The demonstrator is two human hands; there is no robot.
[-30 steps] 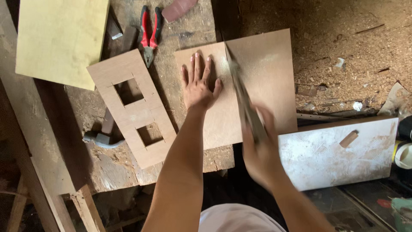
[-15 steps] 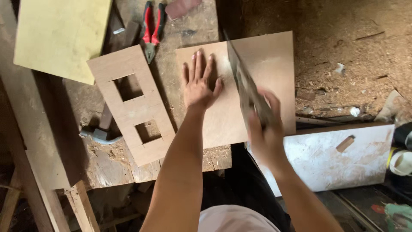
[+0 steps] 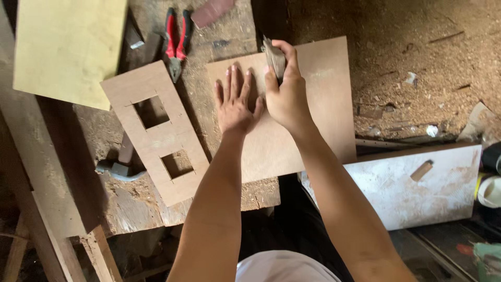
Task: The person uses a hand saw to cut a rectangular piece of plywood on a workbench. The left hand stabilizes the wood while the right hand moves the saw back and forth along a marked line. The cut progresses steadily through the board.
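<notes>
On the bench the board [image 3: 313,125] lies flat, its right half overhanging. The left hand [image 3: 236,104] presses it with spread fingers — pinning it down — while the right hand [image 3: 286,96] grips the saw [image 3: 273,58] at the far edge, pliers [image 3: 175,44] nearby.

A woodworking workshop: sawdust-strewn bench [image 3: 130,201], pliers [image 3: 176,44], hammer [image 3: 119,166], cut plywood [image 3: 156,130].

Hands [image 3: 237,102] on brown board [image 3: 323,104]
</notes>
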